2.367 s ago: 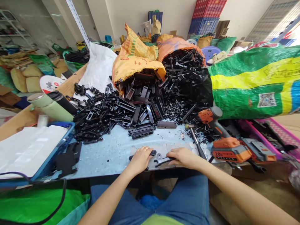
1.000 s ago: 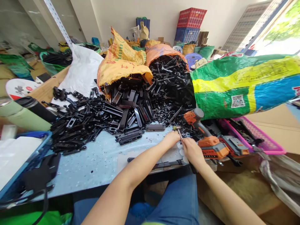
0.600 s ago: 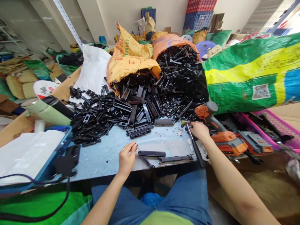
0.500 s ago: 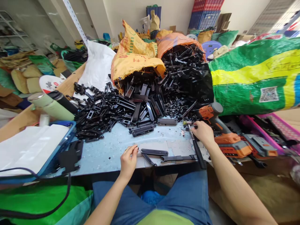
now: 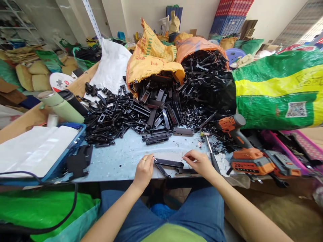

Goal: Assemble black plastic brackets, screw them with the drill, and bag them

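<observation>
At the left end of a flat black bar (image 5: 169,163), my left hand (image 5: 144,169) is closed in a pinch; what lies between its fingertips is too small to make out. A second, shorter black piece (image 5: 162,170) angles down from that same end. My right hand (image 5: 199,162) pinches a thin metal pin (image 5: 182,155) just above the bar's right end. Below that hand lies a dark wrench-shaped piece (image 5: 184,171), partly hidden. A small hammer (image 5: 213,160) rests to the right, handle toward me.
Black metal parts (image 5: 108,117) pile up behind, spilling from a yellow sack (image 5: 156,67). Small pins (image 5: 193,112) lie heaped beside them. An orange cordless drill (image 5: 248,158) is at right, near a pink basket (image 5: 274,141). A blue tray (image 5: 82,132) with white sheets stands left.
My right hand has left the hammer area and moved left and toward me, now with a pin showing in its fingers. My left fingertips have shifted right, against the bar's end.
</observation>
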Available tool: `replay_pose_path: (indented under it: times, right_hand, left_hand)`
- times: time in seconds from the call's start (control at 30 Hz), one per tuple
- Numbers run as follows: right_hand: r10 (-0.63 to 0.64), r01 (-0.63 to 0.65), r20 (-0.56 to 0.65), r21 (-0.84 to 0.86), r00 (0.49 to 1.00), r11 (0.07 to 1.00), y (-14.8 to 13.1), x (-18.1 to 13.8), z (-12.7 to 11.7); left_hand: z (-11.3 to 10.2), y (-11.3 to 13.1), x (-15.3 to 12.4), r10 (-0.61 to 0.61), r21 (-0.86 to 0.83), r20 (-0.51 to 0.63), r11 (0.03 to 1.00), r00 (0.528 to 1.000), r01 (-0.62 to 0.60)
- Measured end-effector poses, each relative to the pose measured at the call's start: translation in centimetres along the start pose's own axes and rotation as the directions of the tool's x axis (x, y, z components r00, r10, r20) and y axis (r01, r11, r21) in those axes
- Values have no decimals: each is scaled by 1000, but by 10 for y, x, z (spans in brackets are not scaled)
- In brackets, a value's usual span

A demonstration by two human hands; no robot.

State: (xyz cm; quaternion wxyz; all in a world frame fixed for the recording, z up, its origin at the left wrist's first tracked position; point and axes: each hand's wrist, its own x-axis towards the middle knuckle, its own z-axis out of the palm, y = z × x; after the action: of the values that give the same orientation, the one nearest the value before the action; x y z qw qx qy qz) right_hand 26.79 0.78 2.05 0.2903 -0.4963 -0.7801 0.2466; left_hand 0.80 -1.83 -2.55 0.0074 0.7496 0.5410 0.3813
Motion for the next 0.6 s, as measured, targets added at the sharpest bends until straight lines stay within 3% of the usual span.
replay_pose_path:
  times: [0.13, 0.2, 0.3, 0.6]
  right_hand:
    - [13, -12, 29, -42, 999, 999, -3, 0, -3]
    - [22, -18, 56, -69, 998, 997, -3, 0, -5]
    - [7, 2, 86, -111, 996, 994, -1, -1, -5]
    - [-156, 225, 228, -319, 961, 920, -6, -6, 2]
  left_hand:
    - [5, 4, -3, 203, 78, 92, 975, 975, -210]
    - [8, 5, -6, 247, 83, 133, 962, 960, -259]
    - [9, 5, -9, 215, 92, 116, 970, 970, -226]
    - [4, 9, -4, 200, 122, 89, 970, 976, -210]
